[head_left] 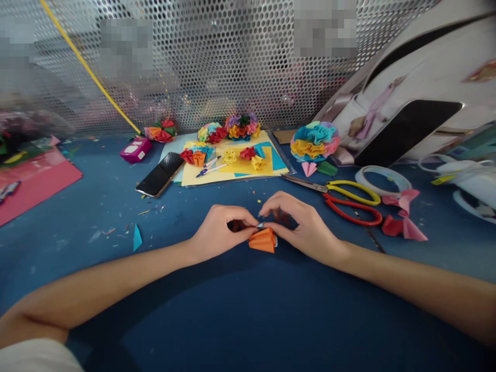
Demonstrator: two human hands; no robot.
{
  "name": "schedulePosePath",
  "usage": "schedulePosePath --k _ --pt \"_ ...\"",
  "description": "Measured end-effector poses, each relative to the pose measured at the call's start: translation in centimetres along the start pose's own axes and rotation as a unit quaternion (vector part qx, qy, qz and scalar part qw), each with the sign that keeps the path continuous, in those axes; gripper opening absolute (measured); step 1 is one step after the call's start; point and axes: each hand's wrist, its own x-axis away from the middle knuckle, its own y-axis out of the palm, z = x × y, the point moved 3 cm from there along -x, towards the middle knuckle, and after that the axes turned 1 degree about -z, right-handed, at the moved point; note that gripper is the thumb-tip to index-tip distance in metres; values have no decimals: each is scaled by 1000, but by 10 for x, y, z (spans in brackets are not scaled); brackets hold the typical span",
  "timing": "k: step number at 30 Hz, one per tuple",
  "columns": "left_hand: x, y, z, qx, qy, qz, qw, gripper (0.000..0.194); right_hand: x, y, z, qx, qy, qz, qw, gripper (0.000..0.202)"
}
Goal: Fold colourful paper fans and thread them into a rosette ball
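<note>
An orange pleated paper piece [263,241] with a pale blue edge lies just below my fingertips at the centre of the blue table [201,310]. My left hand [223,230] pinches a small light blue bit of paper [261,225] beside the top of the orange piece. From the other side my right hand [300,222] meets it, its thumb at the same blue bit and its index finger curled above, a little apart. Whether the right hand grips the paper is hard to tell. Beyond the hands, pleated paper flowers [243,127] stand on coloured sheets [232,178].
Open scissors [353,201] and a tape roll [383,179] lie at the right, near pink paper pieces [405,227]. A bag [418,62] with a phone [411,129] stands behind. At left are another phone [160,174], a purple box [135,149] and red paper [39,178].
</note>
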Motion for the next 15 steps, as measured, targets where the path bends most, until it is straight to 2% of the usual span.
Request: schedulePosePath --k 10,13,15 --pt "-4 1 0 9 0 -32 999 12 -3 3 -6 -8 -25 -46 999 12" --pt "-6 -4 5 -2 23 -33 999 9 -15 -8 -12 -14 -24 -58 998 16" --pt "-5 -8 10 -32 65 -25 997 11 -22 -20 -12 19 -16 -118 993 21"
